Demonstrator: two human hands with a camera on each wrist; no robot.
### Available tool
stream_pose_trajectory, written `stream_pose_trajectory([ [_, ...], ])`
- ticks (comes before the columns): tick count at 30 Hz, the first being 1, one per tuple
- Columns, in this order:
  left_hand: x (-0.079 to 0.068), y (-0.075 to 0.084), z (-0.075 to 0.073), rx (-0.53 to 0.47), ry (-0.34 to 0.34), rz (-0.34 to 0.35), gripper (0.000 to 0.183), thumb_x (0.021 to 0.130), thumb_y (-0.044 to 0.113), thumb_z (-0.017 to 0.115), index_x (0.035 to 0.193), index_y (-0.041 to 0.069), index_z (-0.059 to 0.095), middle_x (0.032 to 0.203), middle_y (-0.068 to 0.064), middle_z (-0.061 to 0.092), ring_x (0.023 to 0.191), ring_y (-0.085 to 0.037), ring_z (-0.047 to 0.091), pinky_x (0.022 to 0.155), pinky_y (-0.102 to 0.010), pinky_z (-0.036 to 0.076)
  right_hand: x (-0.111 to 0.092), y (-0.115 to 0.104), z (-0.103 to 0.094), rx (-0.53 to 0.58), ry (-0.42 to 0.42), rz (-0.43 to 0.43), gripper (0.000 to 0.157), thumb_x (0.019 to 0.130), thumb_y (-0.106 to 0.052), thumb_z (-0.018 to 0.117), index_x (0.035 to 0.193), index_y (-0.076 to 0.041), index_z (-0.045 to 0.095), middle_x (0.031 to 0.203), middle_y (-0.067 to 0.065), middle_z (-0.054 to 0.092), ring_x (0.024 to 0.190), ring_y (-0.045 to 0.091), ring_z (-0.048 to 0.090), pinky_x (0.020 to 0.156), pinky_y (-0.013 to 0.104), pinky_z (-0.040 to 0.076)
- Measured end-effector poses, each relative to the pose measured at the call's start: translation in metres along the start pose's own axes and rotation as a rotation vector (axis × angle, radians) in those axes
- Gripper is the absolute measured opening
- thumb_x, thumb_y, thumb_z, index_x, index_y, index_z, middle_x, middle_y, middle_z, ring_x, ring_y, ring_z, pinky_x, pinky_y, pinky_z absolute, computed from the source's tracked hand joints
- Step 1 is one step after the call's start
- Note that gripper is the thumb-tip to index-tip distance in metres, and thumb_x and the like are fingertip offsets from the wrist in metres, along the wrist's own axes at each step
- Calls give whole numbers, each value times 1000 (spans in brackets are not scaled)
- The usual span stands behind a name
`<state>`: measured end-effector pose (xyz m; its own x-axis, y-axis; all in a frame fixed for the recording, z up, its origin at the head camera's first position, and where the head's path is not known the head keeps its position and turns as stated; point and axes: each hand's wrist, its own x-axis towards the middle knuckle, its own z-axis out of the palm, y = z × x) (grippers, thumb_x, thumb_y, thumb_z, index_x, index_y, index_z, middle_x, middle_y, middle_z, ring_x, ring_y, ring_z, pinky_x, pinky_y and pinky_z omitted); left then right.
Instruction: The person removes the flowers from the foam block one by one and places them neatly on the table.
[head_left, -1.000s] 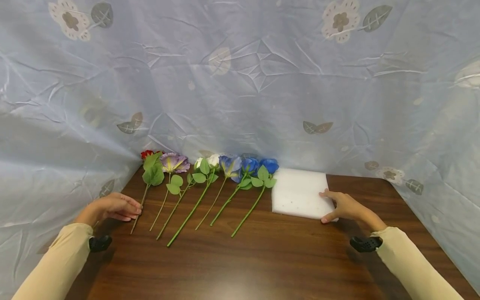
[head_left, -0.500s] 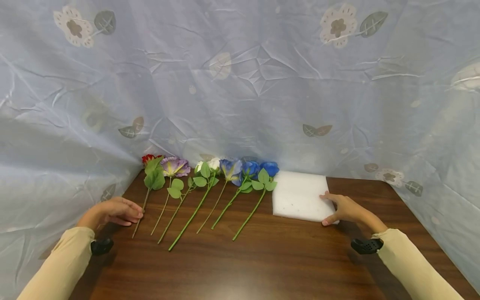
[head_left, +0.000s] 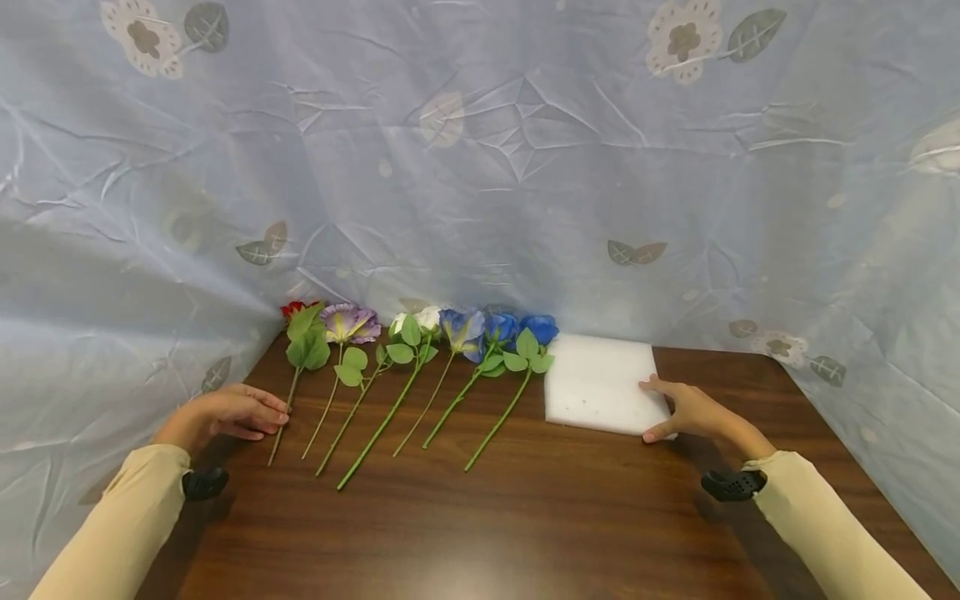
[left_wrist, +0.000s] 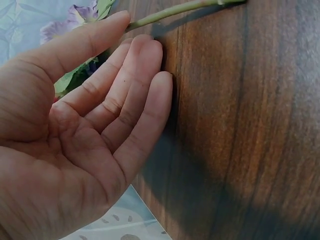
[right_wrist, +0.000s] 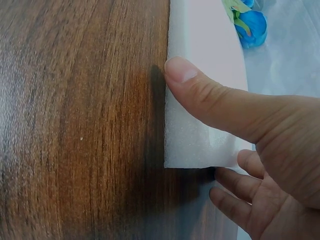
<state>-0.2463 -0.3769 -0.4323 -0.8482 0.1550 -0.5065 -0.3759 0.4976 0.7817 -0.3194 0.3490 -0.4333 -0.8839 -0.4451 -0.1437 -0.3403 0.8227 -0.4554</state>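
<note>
At the far left of the row, a red artificial flower point(head_left: 298, 309) with big green leaves lies on the table. My left hand point(head_left: 232, 412) pinches its stem point(head_left: 279, 446) low down, between thumb and fingertips. In the left wrist view the bare stem end point(left_wrist: 180, 9) sticks out past the thumb, and the other fingers are gently bent. On the right lies a white foam block point(head_left: 600, 375) with small holes near its front. My right hand point(head_left: 693, 411) grips its near right corner. The right wrist view shows the thumb point(right_wrist: 200, 92) against the front side, other fingers beside the right end.
Between the hands several more artificial flowers lie side by side, heads to the back: a purple one point(head_left: 350, 323), white ones point(head_left: 427, 319) and blue ones point(head_left: 537, 329). The wooden table point(head_left: 480, 525) ends at a pale blue patterned curtain point(head_left: 480, 208) behind and at both sides.
The head view tilts slightly. My left hand and the stem it pinches shift a little to the right; my right hand stays at the foam block's corner.
</note>
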Motion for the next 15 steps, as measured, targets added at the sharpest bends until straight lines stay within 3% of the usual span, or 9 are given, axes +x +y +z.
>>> stream_pose_trajectory([
  [11,6,1,-2,34,27,4,43,98,20,67,129,-8,58,105,4,76,95,-11,69,88,-37,61,-1,-3,1,7,-1,11,108,71,-39,93,152,7,40,156,41,26,142,60,30,111,70,36],
  [15,7,12,4,89,150,40,59,104,27,58,141,-16,42,127,-22,67,111,-31,66,97,-48,57,-2,-4,1,5,-3,13,110,70,-41,94,152,7,38,157,41,26,143,60,29,112,71,35],
])
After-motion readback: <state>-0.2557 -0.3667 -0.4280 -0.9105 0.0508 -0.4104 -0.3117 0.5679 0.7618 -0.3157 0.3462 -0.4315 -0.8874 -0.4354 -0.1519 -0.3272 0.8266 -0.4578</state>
